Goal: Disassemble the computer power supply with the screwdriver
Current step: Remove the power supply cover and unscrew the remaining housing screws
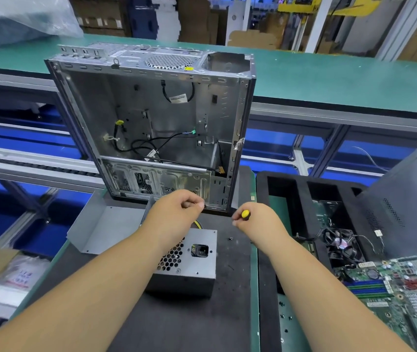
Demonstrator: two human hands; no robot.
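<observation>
The grey power supply (192, 265) lies on the black mat, its honeycomb vent and power socket facing up, partly hidden under my left forearm. My left hand (177, 212) hovers above its far end with fingers curled closed; whether it pinches something small I cannot tell. A yellow wire shows just under that hand. My right hand (255, 219) is closed around a screwdriver, of which only the yellow butt (245, 213) shows. A loose grey metal cover (100, 224) lies to the left of the power supply. One small dark screw (230, 238) sits on the mat between the hands.
An open, emptied computer case (156, 118) stands upright right behind the hands. A black foam tray (291, 189) at right holds a fan (342, 246) and cables; a motherboard (405, 288) lies at lower right. A green conveyor belt (329, 77) runs behind.
</observation>
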